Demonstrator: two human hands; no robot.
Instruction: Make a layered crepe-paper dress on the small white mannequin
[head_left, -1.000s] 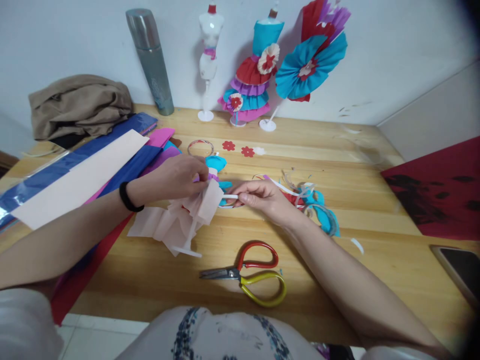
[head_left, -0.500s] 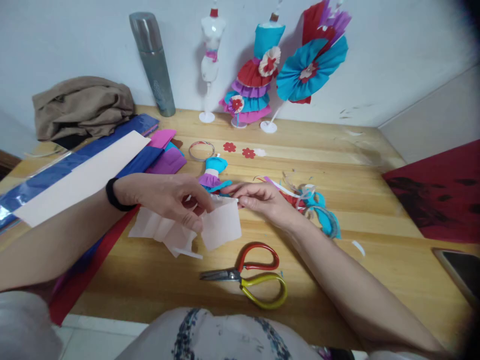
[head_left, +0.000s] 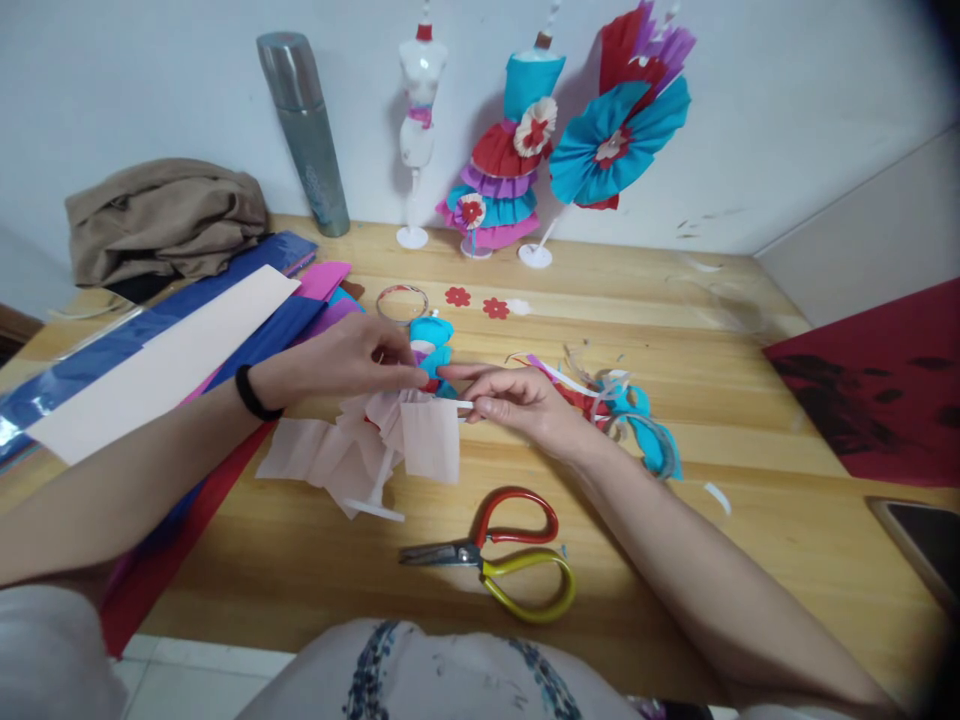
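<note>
In the head view, the form [head_left: 432,331] lies on the table [head_left: 637,610], base [head_left: 376,511] nearest, its long axis running away and slightly rightward to the blue top. The right hand [head_left: 529,405] pinches a white strip [head_left: 464,405]; the left hand [head_left: 349,358] bends at the form's middle (whether its fingers pinch anything, I cannot tell).

Flask [head_left: 306,140]: grey-green, silver-capped, standing over by the white wall [head_left: 165,80]
Brown cloth [head_left: 169,220]: heaped in loose folds, left of the flask
Red panel [head_left: 892,385]: dark-blotched, away on the right
Phone [head_left: 926,545]: dark-screened, lying this side of the panel
</note>
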